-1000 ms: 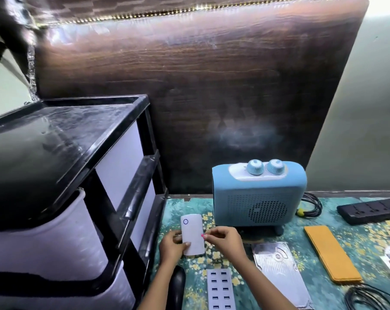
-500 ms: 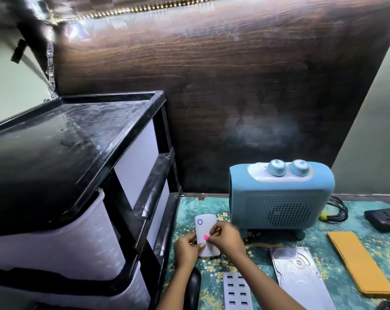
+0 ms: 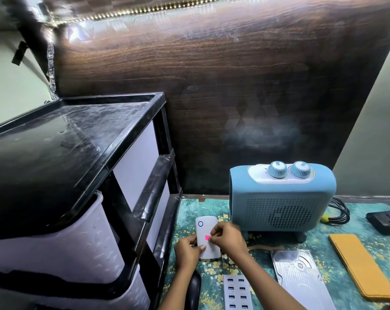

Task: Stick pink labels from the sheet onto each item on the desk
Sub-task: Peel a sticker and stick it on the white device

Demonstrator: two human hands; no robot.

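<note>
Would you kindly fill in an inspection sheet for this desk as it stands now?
Surface: teal patterned mat, flecked with yellow.
Job's things: white device with a pink label on its front; label sheet not seen.
Clutter: blue heater, USB hub, silver hard drive, yellow pad, power strip.
Hands: left hand holds the device's left edge; right hand pinches the label against the device.
Cables: black coiled cable behind the heater.
Surroundings: black drawer unit at left; dark wood panel behind.
</note>
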